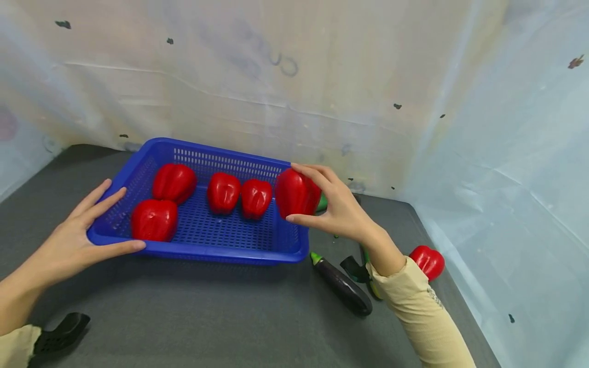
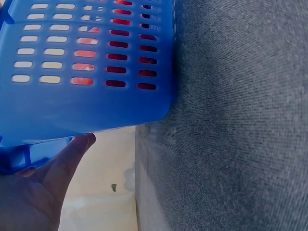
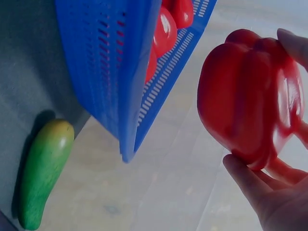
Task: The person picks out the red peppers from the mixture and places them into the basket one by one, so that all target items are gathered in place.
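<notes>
1. Pepper point(image 1: 294, 193): raised above the right end of the basket point(image 1: 221, 253), pinched between the thumb and fingers of the right hand point(image 1: 342, 207).
2. Four more peppers point(image 1: 154, 220) (all glossy red) lie in the basket.
3. Left hand point(image 1: 73, 245): spread, straight fingers and thumb touching the basket's left corner.
4. Right of the basket, on the table point(image 1: 207, 317): eggplant point(image 1: 342, 286), green vegetable point(image 3: 45, 173), another pepper point(image 1: 428, 261).

Soft light brightens the sheeting point(image 1: 331, 66) and glints on the peppers point(image 1: 154, 220); faint shadow darkens the tabletop point(image 1: 207, 322) in front of the basket point(image 1: 202, 249). Wrist views look bluish, softer.
</notes>
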`<state>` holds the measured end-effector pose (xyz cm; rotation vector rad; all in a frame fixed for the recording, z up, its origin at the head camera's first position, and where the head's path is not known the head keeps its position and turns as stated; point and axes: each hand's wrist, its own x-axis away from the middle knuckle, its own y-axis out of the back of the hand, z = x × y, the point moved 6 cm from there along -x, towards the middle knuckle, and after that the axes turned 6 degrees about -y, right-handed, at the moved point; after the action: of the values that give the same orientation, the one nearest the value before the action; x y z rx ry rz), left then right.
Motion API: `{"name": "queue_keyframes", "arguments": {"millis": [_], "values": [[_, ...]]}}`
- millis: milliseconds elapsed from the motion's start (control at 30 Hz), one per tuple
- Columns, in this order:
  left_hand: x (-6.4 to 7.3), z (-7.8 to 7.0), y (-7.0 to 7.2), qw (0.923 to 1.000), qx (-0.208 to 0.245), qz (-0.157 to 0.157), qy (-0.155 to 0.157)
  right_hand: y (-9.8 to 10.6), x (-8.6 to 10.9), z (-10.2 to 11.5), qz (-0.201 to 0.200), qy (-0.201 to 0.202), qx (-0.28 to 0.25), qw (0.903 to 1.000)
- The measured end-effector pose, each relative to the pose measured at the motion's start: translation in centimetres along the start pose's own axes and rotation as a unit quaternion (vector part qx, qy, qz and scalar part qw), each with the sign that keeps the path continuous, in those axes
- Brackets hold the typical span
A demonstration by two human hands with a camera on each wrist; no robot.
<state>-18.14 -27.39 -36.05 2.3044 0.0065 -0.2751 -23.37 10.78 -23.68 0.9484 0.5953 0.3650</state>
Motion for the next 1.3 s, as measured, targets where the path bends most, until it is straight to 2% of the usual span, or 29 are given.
{"name": "queue_keyframes", "arguments": {"millis": [367,900,1300], "values": [[0.0,0.1,0.1,1.0000,0.006,0.001,-0.002,-1.9,-2.1,1.7,0.041,0.026,-0.005,0.9988],[0.1,0.0,0.2,1.0000,0.008,0.003,-0.001,-5.0,-4.6,3.5,0.110,0.007,-0.023,0.9936],[0.1,0.0,0.3,0.9999,0.013,0.011,-0.001,-7.6,-6.5,4.1,0.163,-0.002,0.014,0.9865]]}}
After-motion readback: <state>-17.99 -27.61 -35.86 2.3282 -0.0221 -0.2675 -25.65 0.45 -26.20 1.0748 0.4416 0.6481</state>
